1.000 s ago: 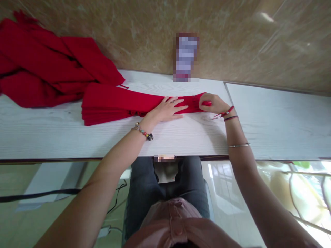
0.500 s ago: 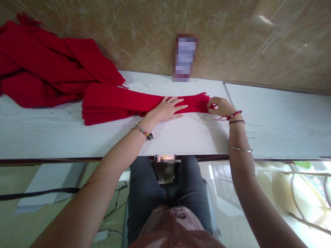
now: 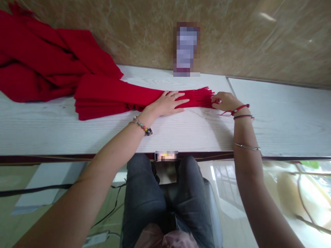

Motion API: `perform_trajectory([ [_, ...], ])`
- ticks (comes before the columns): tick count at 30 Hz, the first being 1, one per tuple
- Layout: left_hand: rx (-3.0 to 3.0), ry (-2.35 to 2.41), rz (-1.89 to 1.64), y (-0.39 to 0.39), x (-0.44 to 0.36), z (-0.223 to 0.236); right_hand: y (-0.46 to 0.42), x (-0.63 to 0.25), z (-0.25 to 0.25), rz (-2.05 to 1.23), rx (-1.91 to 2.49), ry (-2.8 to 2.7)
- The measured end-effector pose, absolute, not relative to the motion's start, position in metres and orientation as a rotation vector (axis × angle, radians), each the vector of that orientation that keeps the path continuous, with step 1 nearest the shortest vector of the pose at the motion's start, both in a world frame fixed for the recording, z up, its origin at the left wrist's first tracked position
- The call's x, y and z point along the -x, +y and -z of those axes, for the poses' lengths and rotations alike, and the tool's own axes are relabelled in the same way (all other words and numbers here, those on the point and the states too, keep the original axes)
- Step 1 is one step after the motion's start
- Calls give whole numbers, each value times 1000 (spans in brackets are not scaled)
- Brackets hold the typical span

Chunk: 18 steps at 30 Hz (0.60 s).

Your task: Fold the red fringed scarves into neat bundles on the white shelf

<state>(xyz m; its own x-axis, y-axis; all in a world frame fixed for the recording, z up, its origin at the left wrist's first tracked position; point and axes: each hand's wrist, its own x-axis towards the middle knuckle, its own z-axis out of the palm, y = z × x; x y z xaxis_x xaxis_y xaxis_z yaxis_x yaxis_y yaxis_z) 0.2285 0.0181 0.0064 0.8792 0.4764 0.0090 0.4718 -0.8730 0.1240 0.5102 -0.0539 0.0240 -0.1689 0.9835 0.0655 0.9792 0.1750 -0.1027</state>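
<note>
A folded red scarf point(image 3: 111, 94) lies lengthwise along the white table point(image 3: 181, 134), its layers stacked at the left end and its fringe at the right. My left hand point(image 3: 167, 103) rests flat on the scarf with its fingers spread, just left of the fringe. At the tips of the fringe is my right hand point(image 3: 226, 101), its fingers closed in a pinch on the red strands. Exactly how many strands it grips is hidden by the fingers.
A heap of red cloth point(image 3: 59, 65) lies at the back left, touching the wall point(image 3: 134, 34). A phone-like object point(image 3: 186, 48), blurred out, leans on the wall. Another blurred item point(image 3: 166, 156) is at the table's front edge. Cables point(image 3: 111, 206) run below.
The view has shifted slightly, so everything sits a little higher. My right hand stays at the fringe tips, its fingers turned a little. My left hand remains flat on the scarf.
</note>
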Motion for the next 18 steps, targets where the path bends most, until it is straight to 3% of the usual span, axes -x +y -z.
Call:
perform_trajectory([
  [9, -2964, 748, -82, 22, -228, -3, -52, -480, -26, 77, 1617, -2244],
  [13, -2980, 767, -55, 23, -229, -3, -47, -476, -21, 4, 1745, -2384],
  [18, -2977, 772, -29, 21, -229, -6, -48, -505, -18, 139, 2019, -2254],
])
